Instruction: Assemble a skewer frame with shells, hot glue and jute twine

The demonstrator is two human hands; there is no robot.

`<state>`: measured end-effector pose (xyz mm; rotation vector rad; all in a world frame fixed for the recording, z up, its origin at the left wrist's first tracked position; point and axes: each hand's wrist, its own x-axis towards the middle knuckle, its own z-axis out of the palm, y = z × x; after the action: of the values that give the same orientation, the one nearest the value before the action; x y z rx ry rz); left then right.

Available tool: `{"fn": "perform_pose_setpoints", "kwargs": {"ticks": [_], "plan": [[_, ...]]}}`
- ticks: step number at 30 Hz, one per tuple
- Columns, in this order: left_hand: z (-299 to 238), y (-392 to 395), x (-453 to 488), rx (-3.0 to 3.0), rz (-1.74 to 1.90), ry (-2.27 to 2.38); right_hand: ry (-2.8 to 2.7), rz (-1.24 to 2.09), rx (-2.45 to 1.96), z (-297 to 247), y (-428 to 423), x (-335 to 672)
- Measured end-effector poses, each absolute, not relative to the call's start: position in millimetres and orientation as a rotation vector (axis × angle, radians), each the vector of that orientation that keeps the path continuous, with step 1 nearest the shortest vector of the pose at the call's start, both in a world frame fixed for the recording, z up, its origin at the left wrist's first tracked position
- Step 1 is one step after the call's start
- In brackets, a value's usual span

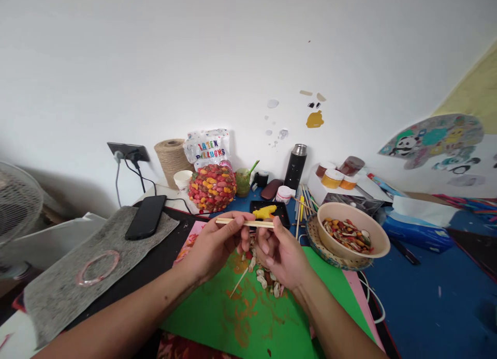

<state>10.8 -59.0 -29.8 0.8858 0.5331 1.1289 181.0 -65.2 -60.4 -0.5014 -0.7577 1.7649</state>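
The left hand (217, 245) and right hand (281, 253) are both pinching the wooden sticks (244, 223), which are running level across the fingertips, held up over the green sheet (272, 317). The sticks are looking pale, thin and paired side by side. Behind them, a bag (207, 147) is reading "LATEX BALLOONS".

Low in the middle of the frame, the left hand (217, 245) and right hand (281, 253) pinch a wooden stick (244, 223) level above a green sheet (256, 317), right of it a bowl of painted shells (351, 235).
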Motion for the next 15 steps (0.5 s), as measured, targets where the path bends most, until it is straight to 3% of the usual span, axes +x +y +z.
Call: {"fn": "perform_pose_setpoints", "kwargs": {"ticks": [15], "plan": [[-29.3,-57.8,11.3,0.828,1.116,0.546,-0.785,1.765,-0.495,-65.3,-66.1,179.6]]}}
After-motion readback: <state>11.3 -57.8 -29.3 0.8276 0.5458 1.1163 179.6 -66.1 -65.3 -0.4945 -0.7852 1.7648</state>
